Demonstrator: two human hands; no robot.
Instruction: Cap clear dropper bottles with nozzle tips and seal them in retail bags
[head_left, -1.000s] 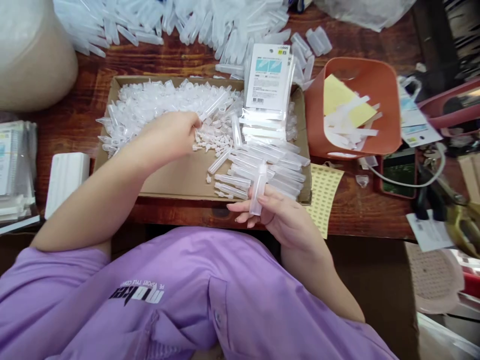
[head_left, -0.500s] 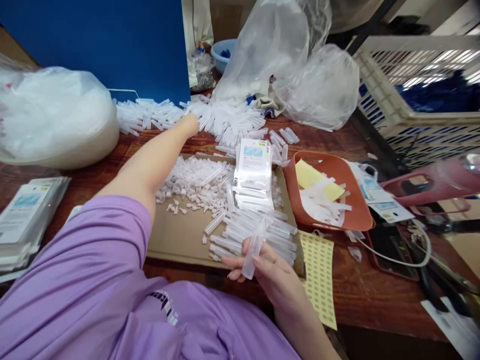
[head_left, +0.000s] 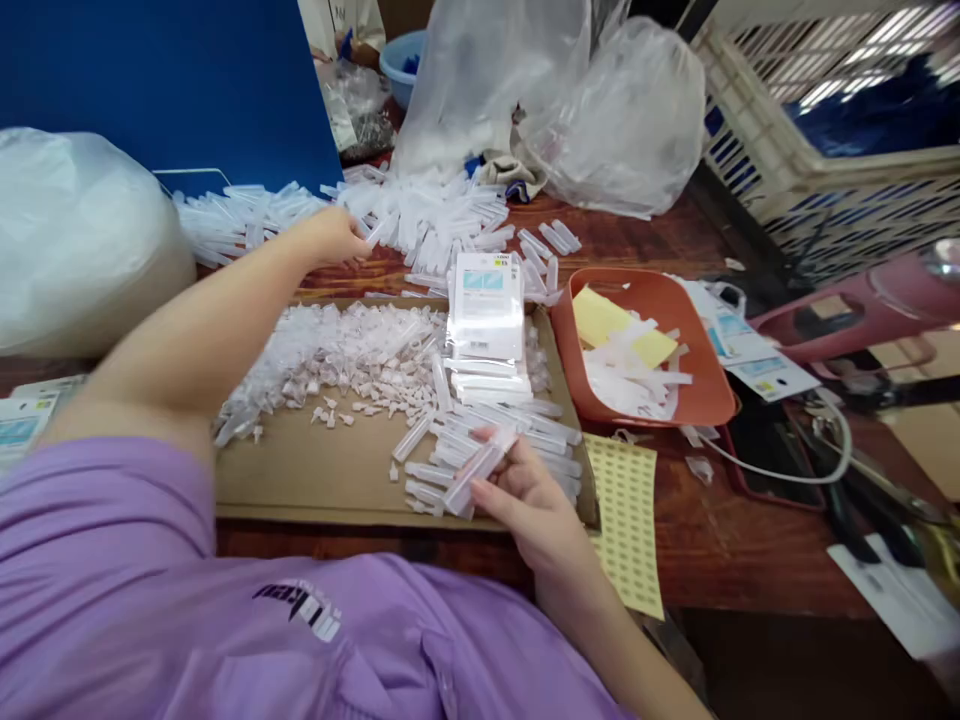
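Note:
My right hand [head_left: 529, 490] is closed around a clear plastic tube [head_left: 474, 478], tilted over the front right of a cardboard tray [head_left: 300, 480]. More tubes [head_left: 551, 430] like it lie in rows just behind that hand. My left arm reaches across the tray, and my left hand [head_left: 335, 238] pinches the end of another tube [head_left: 382, 230] beside a large heap of loose tubes [head_left: 431, 220]. Small translucent plastic tips [head_left: 367, 350] are piled in the tray. A stack of printed packets [head_left: 487, 310] rests at the tray's back right.
An orange bin [head_left: 645, 410] with plastic strips and yellow paper stands right of the tray, near a yellow sticker sheet [head_left: 626, 520]. Plastic bags [head_left: 615, 120] stand behind, with a full bag [head_left: 82, 240] on the left. A phone [head_left: 772, 450], cable and pink bottle [head_left: 862, 300] lie right.
The view has shifted right. My left hand has drawn back slightly from the heap, a tube now showing at its fingertips. In my right hand the tube has tilted lower towards the left.

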